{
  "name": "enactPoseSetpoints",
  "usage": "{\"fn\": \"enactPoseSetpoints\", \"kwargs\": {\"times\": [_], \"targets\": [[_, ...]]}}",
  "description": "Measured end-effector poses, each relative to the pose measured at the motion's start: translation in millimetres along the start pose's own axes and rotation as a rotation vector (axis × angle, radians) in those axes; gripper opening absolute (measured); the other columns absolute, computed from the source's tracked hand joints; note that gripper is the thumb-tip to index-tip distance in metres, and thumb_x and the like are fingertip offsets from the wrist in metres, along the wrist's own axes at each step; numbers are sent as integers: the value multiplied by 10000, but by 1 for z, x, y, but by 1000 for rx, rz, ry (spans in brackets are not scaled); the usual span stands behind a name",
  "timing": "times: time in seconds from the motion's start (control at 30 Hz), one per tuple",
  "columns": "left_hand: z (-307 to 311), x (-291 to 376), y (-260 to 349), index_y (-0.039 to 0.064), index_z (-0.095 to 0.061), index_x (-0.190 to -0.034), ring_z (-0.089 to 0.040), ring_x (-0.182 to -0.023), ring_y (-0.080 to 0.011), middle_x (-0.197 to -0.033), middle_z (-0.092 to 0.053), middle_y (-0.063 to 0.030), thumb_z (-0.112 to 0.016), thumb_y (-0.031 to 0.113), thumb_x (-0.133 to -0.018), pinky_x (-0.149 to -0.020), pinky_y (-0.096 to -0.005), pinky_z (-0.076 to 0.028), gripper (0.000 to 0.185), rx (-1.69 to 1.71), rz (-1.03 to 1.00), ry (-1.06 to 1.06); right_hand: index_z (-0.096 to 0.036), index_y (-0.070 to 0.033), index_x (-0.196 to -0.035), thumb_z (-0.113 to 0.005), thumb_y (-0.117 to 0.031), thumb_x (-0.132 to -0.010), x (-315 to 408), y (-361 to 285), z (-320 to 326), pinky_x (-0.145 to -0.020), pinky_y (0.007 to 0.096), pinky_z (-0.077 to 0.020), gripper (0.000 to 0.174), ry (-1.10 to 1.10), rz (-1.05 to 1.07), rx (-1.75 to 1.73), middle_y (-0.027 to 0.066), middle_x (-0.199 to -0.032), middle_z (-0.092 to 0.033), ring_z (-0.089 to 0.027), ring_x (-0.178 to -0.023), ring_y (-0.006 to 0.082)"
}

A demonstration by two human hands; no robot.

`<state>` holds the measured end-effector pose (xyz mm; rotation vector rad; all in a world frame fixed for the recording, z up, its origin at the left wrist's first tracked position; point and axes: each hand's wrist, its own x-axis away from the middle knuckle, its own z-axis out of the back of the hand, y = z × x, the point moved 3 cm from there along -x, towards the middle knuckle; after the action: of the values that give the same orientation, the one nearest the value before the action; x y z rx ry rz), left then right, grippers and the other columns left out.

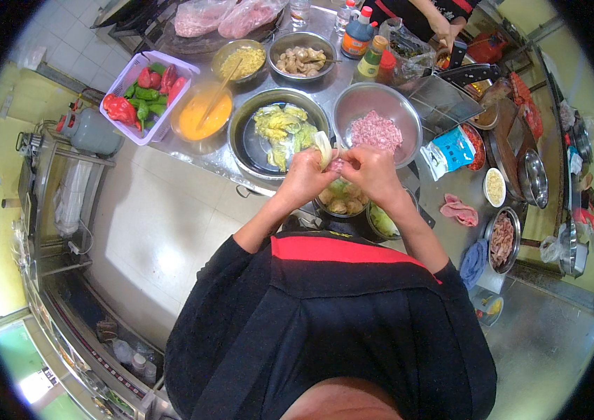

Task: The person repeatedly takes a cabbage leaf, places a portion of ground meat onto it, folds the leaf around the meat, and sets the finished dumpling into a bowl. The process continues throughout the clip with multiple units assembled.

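My left hand [301, 172] holds a pale cabbage leaf [324, 148] with a lump of minced meat [336, 165] at its lower end. The fingertips of my right hand [371, 167] pinch that same leaf and meat from the other side. Both hands are over the table's near edge. Beyond them, a steel basin [236, 149] has wilted cabbage leaves [278, 128] in liquid. To its right stands a steel bowl [410, 107] of pink minced meat [376, 131]. Under my hands, partly hidden, are round brownish pieces [343, 202] in a pot.
Left on the table are a lilac basket [145, 137] of peppers and a bowl of beaten egg [192, 118] with chopsticks. Behind are a soy sauce bottle [357, 37] and a bowl of pale chunks [299, 62]. At right lie a blue packet [448, 152] and a cleaver [444, 102]. Another person's hands [446, 34] work beyond.
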<state>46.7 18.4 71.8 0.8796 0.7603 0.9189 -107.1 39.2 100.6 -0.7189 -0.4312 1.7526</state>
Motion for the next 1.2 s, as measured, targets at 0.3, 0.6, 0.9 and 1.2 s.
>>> {"fn": "enactPoseSetpoints", "kwargs": {"times": [0.3, 0.6, 0.9, 1.2], "targets": [[-9, 1, -9, -29, -666, -987, -569, -727, -61, -832, -654, -9, -703, 43, -745, -653, -215, -462, 255, 645, 330, -140, -659, 45, -928, -654, -108, -829, 5, 19, 13, -622, 271, -547, 182, -169, -560, -968, 104, -803, -677, -643, -658, 144], [14, 4, -24, -43, -617, -1060, -633, -813, -134, -931, -660, -73, -701, 39, -774, -740, -247, -508, 310, 851, 459, 35, -544, 93, -1127, -545, -46, -903, 9, 23, 15, -798, 352, -570, 264, -204, -628, -1416, 199, -1074, -621, -656, -918, 248], [-4, 5, -6, -6, -630, -1030, -620, -811, -115, -936, -658, -57, -657, 135, -856, -713, -234, -485, 226, 920, 471, -138, -621, 63, -999, -640, -84, -853, 10, 17, 0, -682, 263, -561, 208, -208, -636, -1256, 113, -846, -671, -660, -718, 161], [-11, 4, -8, 20, -657, -834, -565, -601, -79, -706, -623, -17, -679, 149, -805, -532, -207, -428, 135, 605, 436, -166, -660, 22, -869, -607, -69, -793, 20, 16, -7, -568, 239, -516, 130, -118, -497, -699, 40, -706, -635, -600, -603, 92]]}}
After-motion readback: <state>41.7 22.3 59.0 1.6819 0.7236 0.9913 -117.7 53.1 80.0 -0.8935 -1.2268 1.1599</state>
